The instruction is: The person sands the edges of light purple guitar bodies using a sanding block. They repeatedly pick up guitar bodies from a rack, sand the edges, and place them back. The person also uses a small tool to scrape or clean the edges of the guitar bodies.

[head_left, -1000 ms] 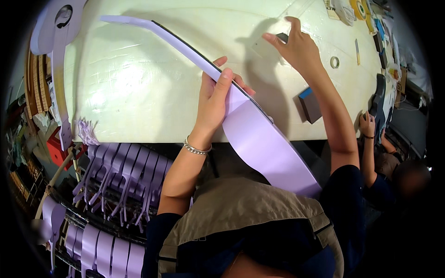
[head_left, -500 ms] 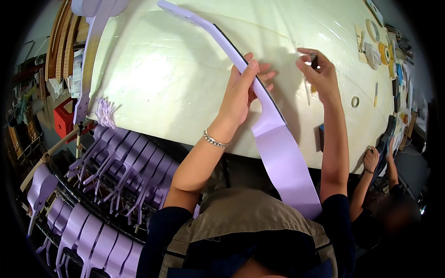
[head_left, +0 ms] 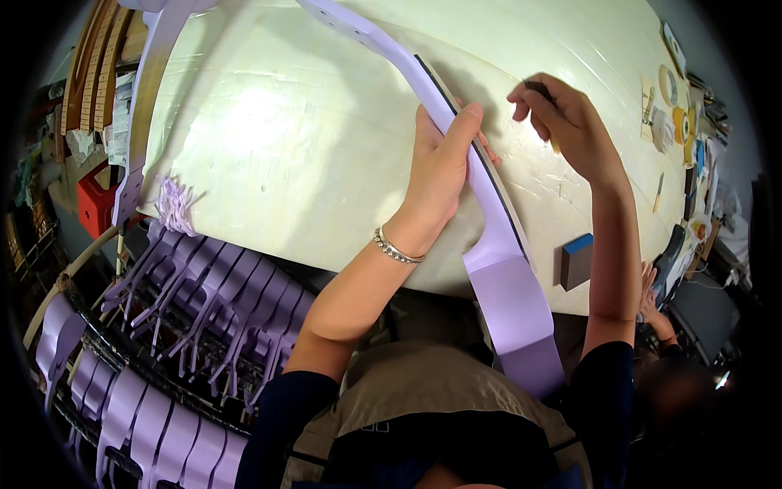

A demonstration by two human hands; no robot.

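A lavender guitar (head_left: 509, 297) slants across the middle, its headstock (head_left: 346, 18) up at the far side and its body against my apron. My left hand (head_left: 444, 159) is wrapped round the neck, the thumb lying over the dark-edged fingerboard (head_left: 489, 173). To the right of the neck and apart from it, my right hand (head_left: 562, 122) is raised above the table with bent fingers. It holds a small dark piece (head_left: 539, 90), mostly hidden by the fingers. A grey sanding block with a blue top (head_left: 576, 265) lies beside my right forearm.
Several lavender guitars (head_left: 199, 285) hang on a rack at lower left. Another lavender neck (head_left: 147, 106) and a bundle of pale purple strips (head_left: 175, 204) are at the table's left edge. Tape rolls (head_left: 681, 122) lie at far right. A co-worker's hand (head_left: 649, 297) shows at right.
The guitar has tilted, showing more of the fingerboard, and my left hand has shifted slightly right along with it. My right hand has turned. The sanding block shows more fully.
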